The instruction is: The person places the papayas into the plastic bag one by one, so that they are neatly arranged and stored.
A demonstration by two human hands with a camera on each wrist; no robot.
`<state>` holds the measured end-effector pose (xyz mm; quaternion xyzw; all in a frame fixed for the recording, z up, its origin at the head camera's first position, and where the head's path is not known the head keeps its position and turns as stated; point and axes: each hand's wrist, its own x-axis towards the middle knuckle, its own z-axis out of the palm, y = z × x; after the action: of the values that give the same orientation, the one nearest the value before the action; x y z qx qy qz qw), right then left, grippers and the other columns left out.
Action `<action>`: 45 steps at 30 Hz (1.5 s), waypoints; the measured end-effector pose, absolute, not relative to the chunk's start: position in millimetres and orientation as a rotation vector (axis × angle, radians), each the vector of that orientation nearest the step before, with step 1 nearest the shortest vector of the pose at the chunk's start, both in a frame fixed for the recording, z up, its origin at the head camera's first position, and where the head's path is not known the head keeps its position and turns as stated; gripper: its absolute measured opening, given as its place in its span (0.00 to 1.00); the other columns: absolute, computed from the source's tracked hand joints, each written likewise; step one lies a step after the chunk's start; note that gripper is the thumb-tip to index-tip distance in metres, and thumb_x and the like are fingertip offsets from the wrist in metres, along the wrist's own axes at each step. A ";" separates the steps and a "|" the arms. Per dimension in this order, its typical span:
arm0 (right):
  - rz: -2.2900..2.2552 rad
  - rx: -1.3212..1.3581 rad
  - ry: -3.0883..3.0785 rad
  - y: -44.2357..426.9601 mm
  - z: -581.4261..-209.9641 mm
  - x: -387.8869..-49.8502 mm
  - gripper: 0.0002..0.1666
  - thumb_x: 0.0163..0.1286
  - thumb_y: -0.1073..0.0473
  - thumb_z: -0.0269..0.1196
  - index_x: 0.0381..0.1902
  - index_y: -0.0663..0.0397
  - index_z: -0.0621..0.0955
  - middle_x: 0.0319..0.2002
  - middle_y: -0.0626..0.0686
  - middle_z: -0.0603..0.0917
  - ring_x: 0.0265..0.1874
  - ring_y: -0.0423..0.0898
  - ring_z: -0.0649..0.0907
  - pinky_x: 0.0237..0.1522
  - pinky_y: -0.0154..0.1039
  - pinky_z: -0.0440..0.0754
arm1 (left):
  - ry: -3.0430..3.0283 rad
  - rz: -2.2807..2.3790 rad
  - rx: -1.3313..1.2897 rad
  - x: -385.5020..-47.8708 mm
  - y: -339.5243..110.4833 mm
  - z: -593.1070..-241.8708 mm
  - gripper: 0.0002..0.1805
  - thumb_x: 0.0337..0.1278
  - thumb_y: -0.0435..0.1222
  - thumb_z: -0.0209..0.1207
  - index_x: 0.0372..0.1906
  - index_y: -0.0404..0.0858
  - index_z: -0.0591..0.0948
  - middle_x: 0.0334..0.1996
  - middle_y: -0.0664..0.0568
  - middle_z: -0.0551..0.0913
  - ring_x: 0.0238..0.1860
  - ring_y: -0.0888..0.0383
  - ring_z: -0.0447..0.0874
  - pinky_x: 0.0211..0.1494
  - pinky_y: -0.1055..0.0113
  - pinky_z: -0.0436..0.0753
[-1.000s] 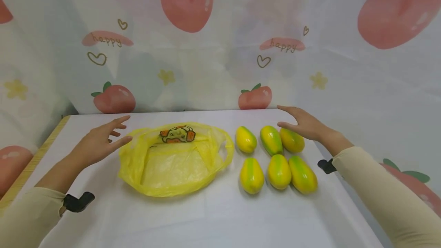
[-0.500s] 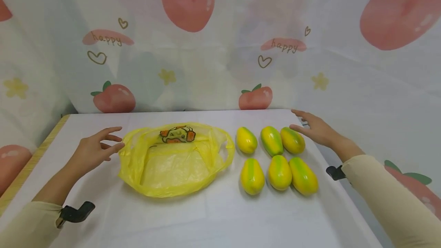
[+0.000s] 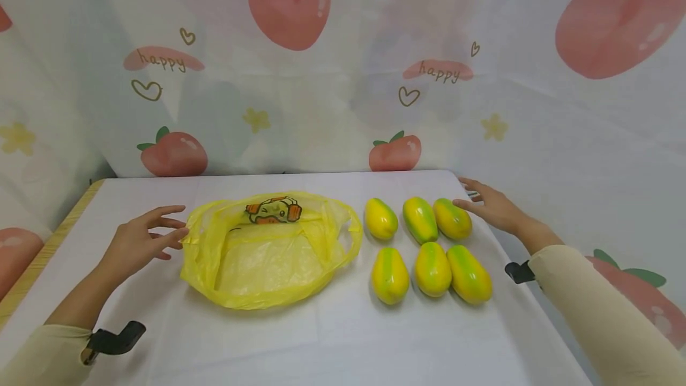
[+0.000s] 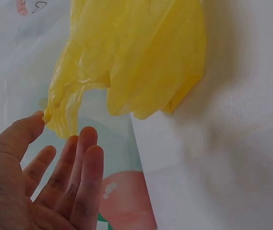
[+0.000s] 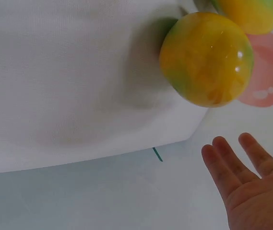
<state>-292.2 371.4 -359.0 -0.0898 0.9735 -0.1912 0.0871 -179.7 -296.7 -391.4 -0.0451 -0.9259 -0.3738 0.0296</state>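
A thin yellow plastic bag (image 3: pixel 270 267) lies on the table with its mouth spread wide and a cartoon print on its back wall. Just left of it is my left hand (image 3: pixel 133 246), fingers loosely bent and spread. In the left wrist view the thumb tip of the left hand (image 4: pixel 45 177) overlaps the bag's handle (image 4: pixel 64 115); whether they touch I cannot tell. Several yellow-green papayas (image 3: pixel 434 268) sit in two rows right of the bag. My right hand (image 3: pixel 495 208) hovers beside the far right papaya (image 3: pixel 452 219), fingers extended and holding nothing.
A white cloth (image 3: pixel 321 344) covers the table, whose wooden edge (image 3: pixel 59 243) shows at the left. A fruit-printed curtain (image 3: pixel 332 94) hangs behind. The right table edge runs below my right forearm.
My left hand has moved slightly left and down. My right hand has shifted right and down, away from above the papayas. The bag and papayas have stayed put.
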 end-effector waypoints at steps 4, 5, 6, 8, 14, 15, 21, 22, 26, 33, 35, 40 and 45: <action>-0.591 -0.224 2.875 373.8 -363.0 -295.0 0.50 0.73 0.33 0.49 0.78 0.57 0.49 0.71 0.71 0.58 0.65 0.71 0.67 0.58 0.73 0.70 | -2.838 -1.209 -0.127 -179.3 -297.2 -392.8 0.37 0.63 0.53 0.61 0.71 0.39 0.67 0.53 0.32 0.81 0.36 0.48 0.90 0.30 0.68 0.87; -0.596 -0.215 2.864 374.3 -363.7 -295.6 0.50 0.73 0.33 0.49 0.78 0.57 0.49 0.71 0.72 0.58 0.65 0.71 0.67 0.58 0.73 0.70 | -2.836 -1.219 -0.118 -179.4 -297.3 -393.4 0.38 0.62 0.53 0.61 0.71 0.39 0.67 0.53 0.32 0.81 0.36 0.48 0.90 0.31 0.68 0.87; -0.597 -0.211 2.856 375.0 -364.2 -296.2 0.50 0.73 0.33 0.48 0.77 0.58 0.49 0.71 0.72 0.58 0.65 0.71 0.67 0.58 0.73 0.70 | -2.832 -1.226 -0.111 -179.4 -297.4 -393.8 0.37 0.62 0.53 0.61 0.71 0.40 0.67 0.53 0.32 0.81 0.36 0.48 0.90 0.31 0.68 0.87; -0.612 -0.205 2.835 375.7 -365.0 -297.4 0.50 0.73 0.32 0.48 0.77 0.60 0.49 0.71 0.73 0.58 0.65 0.72 0.66 0.59 0.72 0.70 | -2.829 -1.238 -0.092 -179.5 -297.3 -394.8 0.38 0.62 0.54 0.62 0.71 0.40 0.67 0.53 0.32 0.81 0.36 0.48 0.90 0.31 0.68 0.87; -0.665 -0.195 2.781 376.6 -367.3 -300.4 0.49 0.74 0.34 0.49 0.76 0.63 0.52 0.70 0.73 0.60 0.64 0.71 0.68 0.61 0.66 0.73 | -2.830 -1.254 -0.078 -179.0 -296.1 -395.6 0.37 0.62 0.54 0.61 0.71 0.40 0.68 0.53 0.31 0.80 0.38 0.46 0.89 0.32 0.68 0.87; -0.667 -0.191 2.779 376.5 -367.7 -301.0 0.49 0.74 0.34 0.48 0.76 0.64 0.52 0.70 0.73 0.61 0.63 0.71 0.68 0.61 0.65 0.73 | -2.832 -1.249 -0.076 -178.9 -295.9 -395.5 0.37 0.62 0.54 0.61 0.70 0.40 0.68 0.53 0.31 0.80 0.38 0.46 0.89 0.32 0.68 0.87; -0.678 -0.168 2.756 376.3 -371.5 -304.8 0.48 0.74 0.35 0.49 0.74 0.66 0.55 0.68 0.74 0.63 0.62 0.69 0.71 0.60 0.62 0.76 | -2.851 -1.254 -0.058 -178.7 -295.5 -395.8 0.38 0.62 0.55 0.61 0.70 0.38 0.69 0.55 0.32 0.79 0.42 0.42 0.88 0.32 0.68 0.87; -0.685 -0.165 2.748 376.5 -372.5 -305.5 0.48 0.74 0.35 0.49 0.74 0.66 0.55 0.68 0.74 0.63 0.62 0.68 0.70 0.59 0.61 0.77 | -2.853 -1.259 -0.054 -178.7 -295.3 -396.1 0.38 0.62 0.55 0.61 0.70 0.38 0.69 0.55 0.32 0.79 0.43 0.42 0.87 0.33 0.68 0.88; -0.716 -0.162 2.712 379.6 -377.1 -308.8 0.48 0.74 0.35 0.51 0.74 0.66 0.55 0.68 0.75 0.62 0.63 0.69 0.70 0.58 0.59 0.79 | -2.857 -1.287 -0.044 -179.2 -293.8 -397.4 0.38 0.62 0.54 0.61 0.69 0.37 0.69 0.55 0.33 0.79 0.45 0.41 0.86 0.33 0.66 0.88; -0.718 -0.192 2.680 387.0 -385.0 -309.4 0.46 0.74 0.37 0.52 0.73 0.67 0.57 0.67 0.76 0.64 0.61 0.68 0.73 0.55 0.55 0.82 | -2.844 -1.424 -0.047 -180.0 -291.7 -399.8 0.38 0.63 0.52 0.61 0.70 0.36 0.68 0.56 0.32 0.76 0.47 0.46 0.85 0.35 0.63 0.89; -0.730 -0.197 2.673 387.1 -385.5 -308.9 0.46 0.74 0.37 0.52 0.73 0.68 0.57 0.66 0.76 0.65 0.61 0.68 0.73 0.55 0.55 0.82 | -2.833 -1.474 -0.048 -179.9 -292.0 -400.1 0.37 0.63 0.52 0.61 0.70 0.36 0.68 0.57 0.32 0.76 0.45 0.53 0.86 0.36 0.62 0.89; -0.736 -0.194 2.664 385.7 -385.0 -309.0 0.47 0.73 0.36 0.52 0.73 0.68 0.58 0.66 0.76 0.65 0.60 0.67 0.74 0.54 0.54 0.83 | -2.807 -1.558 -0.026 -178.8 -292.7 -399.7 0.37 0.63 0.51 0.61 0.71 0.36 0.67 0.57 0.32 0.75 0.40 0.67 0.84 0.37 0.61 0.89; -0.727 -0.180 2.664 384.6 -385.1 -309.7 0.48 0.72 0.35 0.53 0.73 0.67 0.59 0.66 0.76 0.65 0.59 0.66 0.74 0.54 0.54 0.83 | -2.786 -1.589 -0.025 -177.3 -293.0 -400.1 0.36 0.64 0.51 0.61 0.70 0.36 0.67 0.56 0.33 0.75 0.38 0.69 0.83 0.37 0.61 0.89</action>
<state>-309.7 384.6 -385.1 -0.0641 0.9459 -0.2583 0.1858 -177.3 -293.0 -400.1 -0.0078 -0.8681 -0.4952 -0.0327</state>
